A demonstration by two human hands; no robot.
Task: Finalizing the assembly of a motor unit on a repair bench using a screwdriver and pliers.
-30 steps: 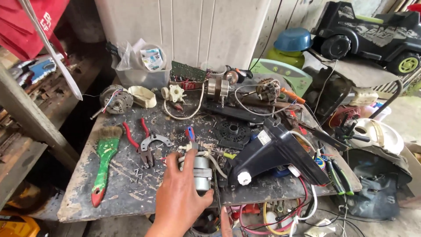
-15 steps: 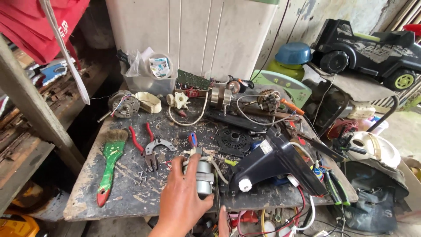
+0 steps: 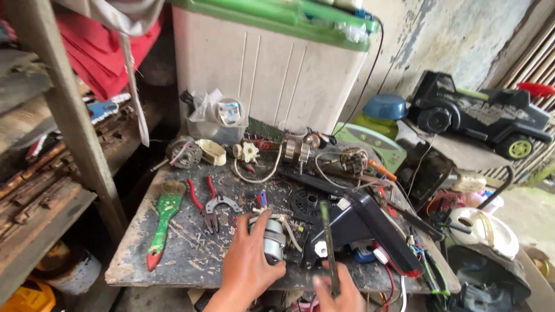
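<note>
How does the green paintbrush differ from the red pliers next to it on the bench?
The paintbrush has a green handle tipped red and pale bristles; the pliers have red grips and dark metal jaws. The paintbrush is longer, and lies farther left. Both rest flat on the worktable, untouched by either hand.

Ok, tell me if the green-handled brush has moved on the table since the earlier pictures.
No. The green-handled brush lies left of the red-handled pliers near the table edge, as before; only the camera shifted.

Your left hand [image 3: 247, 263] reaches forward, palm down, fingers curled in a loose grip. Your right hand [image 3: 338, 294] sits low at the frame's bottom edge, fingers pinched, mostly cut off.
</note>
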